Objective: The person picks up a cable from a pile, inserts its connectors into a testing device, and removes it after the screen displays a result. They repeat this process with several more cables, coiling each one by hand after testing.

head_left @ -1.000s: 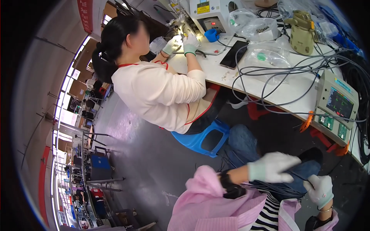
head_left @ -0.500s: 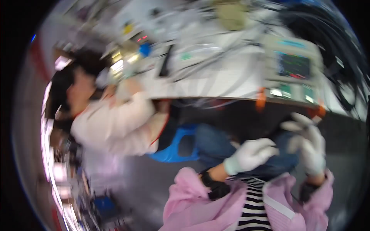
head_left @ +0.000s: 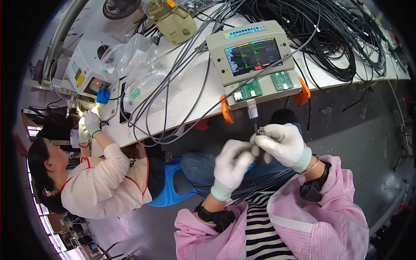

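In front of the bench, my white-gloved right hand (head_left: 281,143) pinches a small metal cable connector (head_left: 261,130) between thumb and fingers. My left hand (head_left: 233,164), also gloved, is closed with its fingertips meeting those of my right; whatever it grips is hidden. Just above them, a grey metal plug (head_left: 252,109) with a black strain relief sits at the green circuit board (head_left: 248,89) on the front of a beige tester (head_left: 247,52). The tester's lit screen (head_left: 253,56) shows coloured text. A second green board (head_left: 282,81) is mounted to its right.
Orange clamps (head_left: 226,109) flank the tester at the table edge. A big heap of black cables (head_left: 333,52) lies behind it to the right; loose grey cables loop left. Beyond are a green bottle (head_left: 173,24), plastic bags (head_left: 147,65) and a co-worker (head_left: 99,182) on the left.
My view has swung right and steadied. My hands, apart earlier, have come together below the tester, and the connector and plug now show clearly.
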Demonstrator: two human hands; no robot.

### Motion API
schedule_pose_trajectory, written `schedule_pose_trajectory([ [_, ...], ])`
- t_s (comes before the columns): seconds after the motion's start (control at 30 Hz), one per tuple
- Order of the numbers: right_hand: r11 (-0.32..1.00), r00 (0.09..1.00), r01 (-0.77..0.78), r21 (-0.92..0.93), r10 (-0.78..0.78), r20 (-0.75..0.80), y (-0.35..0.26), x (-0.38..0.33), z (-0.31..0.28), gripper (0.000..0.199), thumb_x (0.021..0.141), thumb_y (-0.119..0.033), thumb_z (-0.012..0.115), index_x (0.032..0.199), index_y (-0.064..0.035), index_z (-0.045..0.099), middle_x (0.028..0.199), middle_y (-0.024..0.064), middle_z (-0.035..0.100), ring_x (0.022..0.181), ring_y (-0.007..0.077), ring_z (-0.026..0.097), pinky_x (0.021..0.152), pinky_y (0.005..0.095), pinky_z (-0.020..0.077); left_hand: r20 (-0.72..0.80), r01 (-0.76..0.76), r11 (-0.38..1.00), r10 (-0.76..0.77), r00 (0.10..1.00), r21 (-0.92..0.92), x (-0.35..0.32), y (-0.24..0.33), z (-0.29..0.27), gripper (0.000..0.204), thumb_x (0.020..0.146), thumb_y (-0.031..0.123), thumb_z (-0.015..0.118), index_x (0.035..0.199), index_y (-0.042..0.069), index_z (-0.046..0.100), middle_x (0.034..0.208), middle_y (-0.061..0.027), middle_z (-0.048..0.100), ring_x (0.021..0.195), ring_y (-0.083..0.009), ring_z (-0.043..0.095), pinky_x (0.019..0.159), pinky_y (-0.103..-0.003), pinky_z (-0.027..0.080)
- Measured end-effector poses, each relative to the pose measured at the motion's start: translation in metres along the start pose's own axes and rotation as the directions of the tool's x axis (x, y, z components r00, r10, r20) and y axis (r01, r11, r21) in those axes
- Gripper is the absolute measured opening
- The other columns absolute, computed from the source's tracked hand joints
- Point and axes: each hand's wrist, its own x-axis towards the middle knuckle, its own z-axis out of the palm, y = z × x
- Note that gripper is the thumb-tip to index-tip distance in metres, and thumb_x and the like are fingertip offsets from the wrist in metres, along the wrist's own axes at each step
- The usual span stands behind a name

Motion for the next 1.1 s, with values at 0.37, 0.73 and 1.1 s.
schedule_pose_trajectory([
  [0.37, 0.998, 0.977, -0.036, 0.045, 0.045, -0.206, 0.018, 0.002, -0.012, 0.024, 0.089, -0.021, 0.053, 0.088, 0.0014, 0.061, 0.069, 0.0071, 0.064, 0.044, 0.008, 0.052, 0.042, 0.0196, 0.0403, -0.077, 0.221, 0.934, -0.251, 0.965, -0.28, 0.047, 0.008, 0.011, 0.035, 0.094, 0.028, 0.045, 0.075, 0.001, 0.054, 0.058, -0.0009, 0.051, 0.044, -0.0038, 0.041, 0.042, -0.018, 0.034],
  [0.73, 1.0, 0.917, 0.008, 0.021, 0.001, -0.398, 0.023, 0.012, -0.045, 0.025, 0.09, -0.023, 0.055, 0.082, -0.0001, 0.062, 0.049, -0.0009, 0.048, 0.039, 0.0025, 0.037, 0.038, 0.0176, 0.0261, -0.162, 0.258, 0.877, -0.347, 0.924, -0.406, 0.061, -0.001, 0.023, 0.035, 0.093, 0.031, 0.048, 0.073, 0.002, 0.05, 0.049, -0.0014, 0.041, 0.038, -0.0083, 0.037, 0.035, -0.021, 0.032],
  [1.1, 0.989, 0.913, 0.01, 0.151, 0.053, -0.406, 0.022, 0.025, -0.061, 0.028, 0.09, -0.023, 0.055, 0.076, 0.0012, 0.061, 0.046, -0.0019, 0.045, 0.037, 0.0034, 0.036, 0.037, 0.0189, 0.0251, -0.28, 0.18, 0.874, -0.33, 0.901, -0.451, 0.071, 0.001, 0.037, 0.035, 0.094, 0.027, 0.044, 0.074, 0.0, 0.05, 0.05, -0.0031, 0.04, 0.037, -0.0103, 0.036, 0.035, -0.023, 0.033],
])
